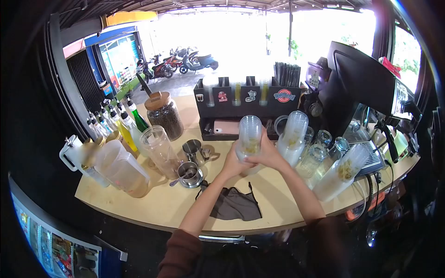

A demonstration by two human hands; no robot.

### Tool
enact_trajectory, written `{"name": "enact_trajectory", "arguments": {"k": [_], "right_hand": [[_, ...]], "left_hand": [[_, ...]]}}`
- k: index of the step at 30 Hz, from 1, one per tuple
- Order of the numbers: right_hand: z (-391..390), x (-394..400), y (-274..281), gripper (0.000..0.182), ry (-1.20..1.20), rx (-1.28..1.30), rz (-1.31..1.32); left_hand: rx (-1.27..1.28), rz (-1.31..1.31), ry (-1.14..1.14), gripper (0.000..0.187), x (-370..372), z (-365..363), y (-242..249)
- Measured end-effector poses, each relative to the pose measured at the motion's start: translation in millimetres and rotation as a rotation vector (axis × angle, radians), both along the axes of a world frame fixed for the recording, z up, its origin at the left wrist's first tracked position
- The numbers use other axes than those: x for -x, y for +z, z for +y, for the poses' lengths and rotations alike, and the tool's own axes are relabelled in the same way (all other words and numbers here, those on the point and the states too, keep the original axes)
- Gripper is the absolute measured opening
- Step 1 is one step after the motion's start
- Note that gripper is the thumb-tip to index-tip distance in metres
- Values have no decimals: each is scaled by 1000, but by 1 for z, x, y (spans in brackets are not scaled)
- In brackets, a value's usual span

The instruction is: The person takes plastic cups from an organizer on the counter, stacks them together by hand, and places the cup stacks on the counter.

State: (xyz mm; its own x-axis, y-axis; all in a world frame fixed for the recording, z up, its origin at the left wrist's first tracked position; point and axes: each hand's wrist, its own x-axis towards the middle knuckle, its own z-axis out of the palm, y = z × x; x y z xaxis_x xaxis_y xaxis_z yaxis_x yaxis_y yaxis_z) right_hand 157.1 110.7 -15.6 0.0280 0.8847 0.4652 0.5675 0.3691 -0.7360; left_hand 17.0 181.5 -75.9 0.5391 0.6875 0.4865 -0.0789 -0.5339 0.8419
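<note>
A stack of transparent plastic cups (250, 132) with a yellowish print stands upside down between my two hands, in front of the black organizer. My left hand (235, 160) is closed around the lower left side of the stack. On the other side, my right hand (270, 153) wraps its fingers and thumb around it. Just right of my right hand stands another stack of plastic cups (295, 132), and a third cup stack (345, 171) leans farther right. A dark cloth (236, 204) lies on the counter below my wrists.
The black organizer (245, 109) holds cups and straws; a phone (226, 127) lies in its lower shelf. Glass jars (315, 157) stand at right, near a black machine (361, 78). Metal cups (191, 173), pitchers (123, 169), a coffee bean jar (164, 116) and bottles (137, 118) occupy the left.
</note>
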Motion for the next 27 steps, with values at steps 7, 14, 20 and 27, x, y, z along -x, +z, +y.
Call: {"name": "enact_trajectory", "arguments": {"k": [7, 14, 20, 27], "right_hand": [[-1, 6, -3, 112, -59, -24, 6], [-2, 9, 21, 104, -176, -124, -5], [-13, 11, 63, 97, -120, -215, 9], [-31, 55, 95, 97, 97, -236, 139]], "left_hand": [[36, 14, 10, 90, 1, -3, 2], [-2, 7, 0, 96, 1, -1, 3], [39, 98, -6, 104, 20, 3, 17], [28, -425, -201, 116, 63, -24, 91]]}}
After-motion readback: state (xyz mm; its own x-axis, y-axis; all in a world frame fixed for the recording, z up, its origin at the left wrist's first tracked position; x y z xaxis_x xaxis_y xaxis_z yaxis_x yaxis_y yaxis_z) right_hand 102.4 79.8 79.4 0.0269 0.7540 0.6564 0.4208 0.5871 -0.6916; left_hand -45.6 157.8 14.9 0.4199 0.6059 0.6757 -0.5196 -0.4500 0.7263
